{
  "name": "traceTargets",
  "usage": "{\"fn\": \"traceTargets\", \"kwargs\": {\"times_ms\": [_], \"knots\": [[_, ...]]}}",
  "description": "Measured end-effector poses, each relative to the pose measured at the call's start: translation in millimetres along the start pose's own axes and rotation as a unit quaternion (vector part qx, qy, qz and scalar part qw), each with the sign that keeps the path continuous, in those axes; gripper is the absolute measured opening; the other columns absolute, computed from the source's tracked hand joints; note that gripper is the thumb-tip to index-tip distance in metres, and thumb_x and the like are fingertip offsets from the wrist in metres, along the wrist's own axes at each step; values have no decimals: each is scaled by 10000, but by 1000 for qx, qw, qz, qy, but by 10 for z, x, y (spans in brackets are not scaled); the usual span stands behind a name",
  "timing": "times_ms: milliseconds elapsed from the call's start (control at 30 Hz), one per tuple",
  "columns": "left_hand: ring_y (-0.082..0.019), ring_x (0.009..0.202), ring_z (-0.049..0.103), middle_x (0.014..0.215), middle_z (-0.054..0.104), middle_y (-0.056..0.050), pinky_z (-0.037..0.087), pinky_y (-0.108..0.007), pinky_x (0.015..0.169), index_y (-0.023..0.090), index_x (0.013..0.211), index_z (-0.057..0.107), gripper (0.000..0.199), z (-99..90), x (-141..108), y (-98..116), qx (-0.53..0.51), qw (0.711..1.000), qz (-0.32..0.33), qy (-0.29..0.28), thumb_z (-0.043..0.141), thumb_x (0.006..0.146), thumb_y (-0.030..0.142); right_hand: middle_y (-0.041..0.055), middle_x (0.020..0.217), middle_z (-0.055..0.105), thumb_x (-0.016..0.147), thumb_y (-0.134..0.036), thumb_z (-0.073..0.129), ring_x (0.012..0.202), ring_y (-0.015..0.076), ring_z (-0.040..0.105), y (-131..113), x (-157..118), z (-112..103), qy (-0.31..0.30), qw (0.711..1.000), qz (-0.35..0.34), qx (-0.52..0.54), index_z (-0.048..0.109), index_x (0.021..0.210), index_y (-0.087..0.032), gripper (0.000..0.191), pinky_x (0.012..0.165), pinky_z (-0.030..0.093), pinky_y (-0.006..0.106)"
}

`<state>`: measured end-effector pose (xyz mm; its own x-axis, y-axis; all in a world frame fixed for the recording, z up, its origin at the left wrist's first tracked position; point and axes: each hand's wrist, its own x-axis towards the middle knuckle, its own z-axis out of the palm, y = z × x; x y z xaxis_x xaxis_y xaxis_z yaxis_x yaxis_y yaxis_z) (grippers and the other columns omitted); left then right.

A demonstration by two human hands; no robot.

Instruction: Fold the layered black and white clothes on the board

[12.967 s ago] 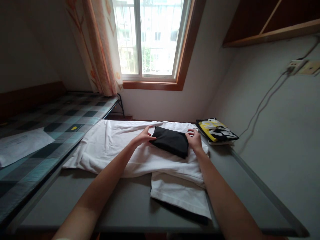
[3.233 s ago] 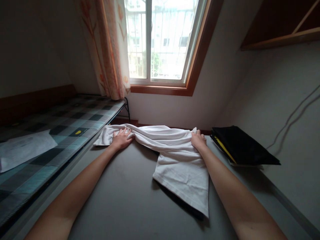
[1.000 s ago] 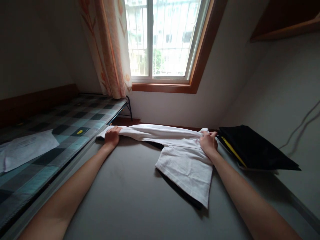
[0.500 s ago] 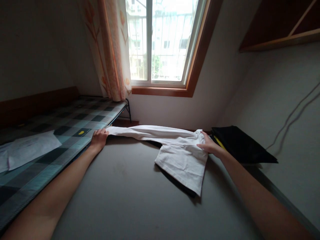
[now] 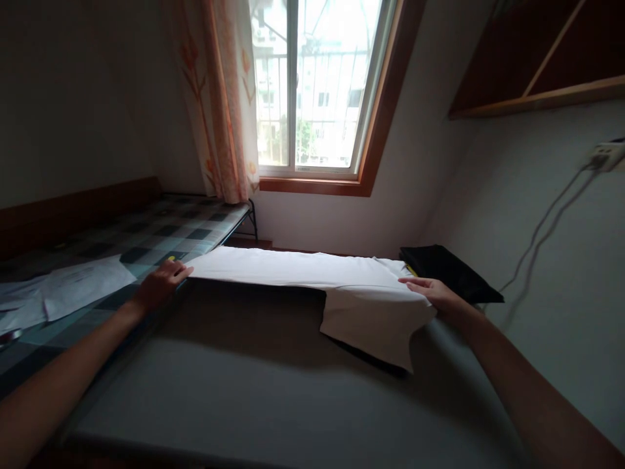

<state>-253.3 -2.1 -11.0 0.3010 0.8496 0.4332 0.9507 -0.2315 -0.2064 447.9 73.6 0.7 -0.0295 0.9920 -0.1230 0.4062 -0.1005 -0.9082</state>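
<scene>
A white T-shirt (image 5: 288, 268) with a dark underside is stretched across the far part of the grey tabletop (image 5: 234, 391). My left hand (image 5: 163, 281) is closed on its left end, at the near corner. At the other end my right hand (image 5: 432, 293) pinches the shirt near the shoulder, thumb and fingers on the cloth. One short sleeve hangs toward me from the right part, and its dark inside shows along the lower edge. Between my hands the body of the shirt is pulled taut and looks folded lengthwise.
Left of the table stands a bed with a checked mattress (image 5: 161, 228), with white papers (image 5: 88, 286) lying on it. Folded black cloth (image 5: 449, 270) lies at the table's far right. A window with a curtain (image 5: 227, 98) is ahead; a cable (image 5: 547, 228) runs down the right wall.
Both hands have drawn toward me and farther apart, pulling the shirt taut and its near edge closer. The body strip looks wider and smoother. The camera view has shifted slightly.
</scene>
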Motion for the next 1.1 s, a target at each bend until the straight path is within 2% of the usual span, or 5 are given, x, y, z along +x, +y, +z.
{"fn": "traceTargets", "kwargs": {"times_ms": [233,467,767,900,1100], "knots": [[-272,974,620,972,674,-119,519,-396,884,215,1007,743,429,-3,-206,296,-37,989,-70,-125,357,852,105,172,1066,744,634,-417,793,1010,332,692,288,-121,177,-6,999,10,-53,763,948,-143,418,853,573,406],[-266,1017,638,1030,684,-124,517,-387,896,196,1054,741,434,113,-214,268,-28,988,-51,-143,402,810,76,161,1198,705,608,-485,806,1111,326,653,412,-292,233,12,998,-28,-54,753,1026,-166,528,897,554,393],[-273,892,665,1007,669,-133,526,-390,794,193,1074,733,442,-161,-230,379,6,979,-88,-185,346,871,122,22,642,648,612,-534,806,487,127,530,393,-488,186,-58,997,44,21,732,1085,-135,622,430,437,241],[-285,937,652,944,683,-127,500,-408,894,198,911,761,308,-167,-185,607,-3,982,-64,-175,468,819,181,71,872,719,648,-544,780,638,171,626,394,-515,246,-26,997,38,63,709,1124,-186,600,503,499,254],[-276,1195,594,1311,636,-121,454,-391,1036,194,1255,668,444,2,31,1166,-106,983,-23,-150,478,872,316,141,1404,577,726,-716,632,1215,331,596,314,-633,292,-13,998,-47,41,530,1397,-231,834,900,551,395]]}}
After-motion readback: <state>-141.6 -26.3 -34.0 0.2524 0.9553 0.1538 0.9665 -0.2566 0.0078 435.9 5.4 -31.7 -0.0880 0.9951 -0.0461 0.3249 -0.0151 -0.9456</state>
